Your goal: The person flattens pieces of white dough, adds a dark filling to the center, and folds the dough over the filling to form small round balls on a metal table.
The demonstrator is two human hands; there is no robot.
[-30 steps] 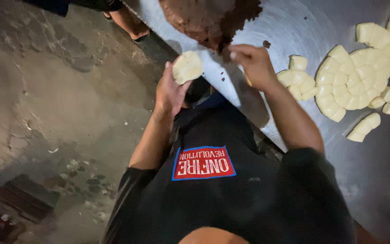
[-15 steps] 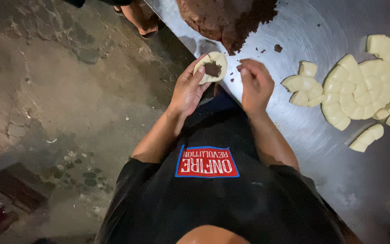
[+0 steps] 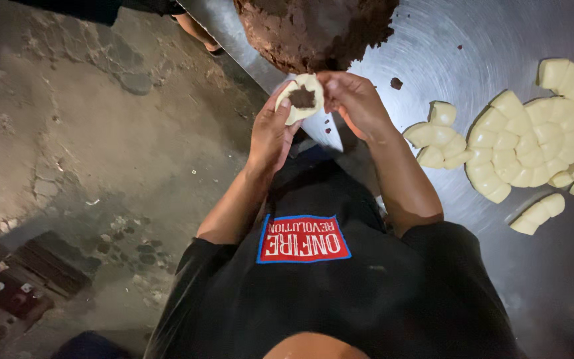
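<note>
Cracked concrete floor (image 3: 68, 153) lies left of the steel table (image 3: 473, 40). At its edge, my left hand (image 3: 270, 133) cups a dough round (image 3: 300, 98) with dark filling; my right hand (image 3: 353, 100) pinches its rim. Above, the brown filling mound (image 3: 313, 30) is cut off, and pale dough pieces (image 3: 526, 146) run off right.

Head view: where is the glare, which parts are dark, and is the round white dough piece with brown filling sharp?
Head view: glare streaks across the round steel table; the cracked concrete floor is dim toward the corners; the round white dough piece with brown filling, cupped in the left hand and touched by the right hand, looks fairly sharp; edges bend slightly.
</note>
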